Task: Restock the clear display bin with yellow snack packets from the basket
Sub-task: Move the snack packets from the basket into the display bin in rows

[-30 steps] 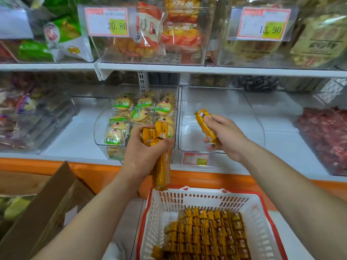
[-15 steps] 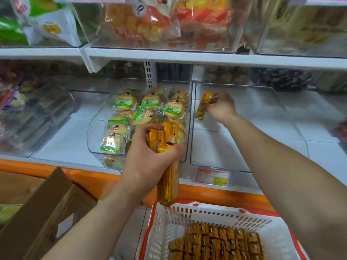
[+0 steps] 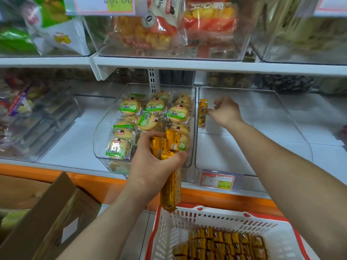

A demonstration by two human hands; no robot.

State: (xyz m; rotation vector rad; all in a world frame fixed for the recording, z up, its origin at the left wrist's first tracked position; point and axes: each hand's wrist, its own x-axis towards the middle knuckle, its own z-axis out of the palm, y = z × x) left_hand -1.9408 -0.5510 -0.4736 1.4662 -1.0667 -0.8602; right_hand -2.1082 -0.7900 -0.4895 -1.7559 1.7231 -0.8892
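In the bin (image 3: 262,102), fingers (image 3: 210,112) pinch packet's (image 3: 202,113) right edge.

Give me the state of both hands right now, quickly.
Left hand: closed, gripping a bundle of yellow packets.
Right hand: closed, pinching a single yellow packet upright inside the clear bin.

The single view sits at the person's head, facing forward and slightly down at the lower shelf (image 3: 75,147) from close range, with both forearms (image 3: 281,166) reaching in from the bottom edge. Its wide angle spans from the upper shelf (image 3: 187,65) at top to the basket (image 3: 206,216) rim below.
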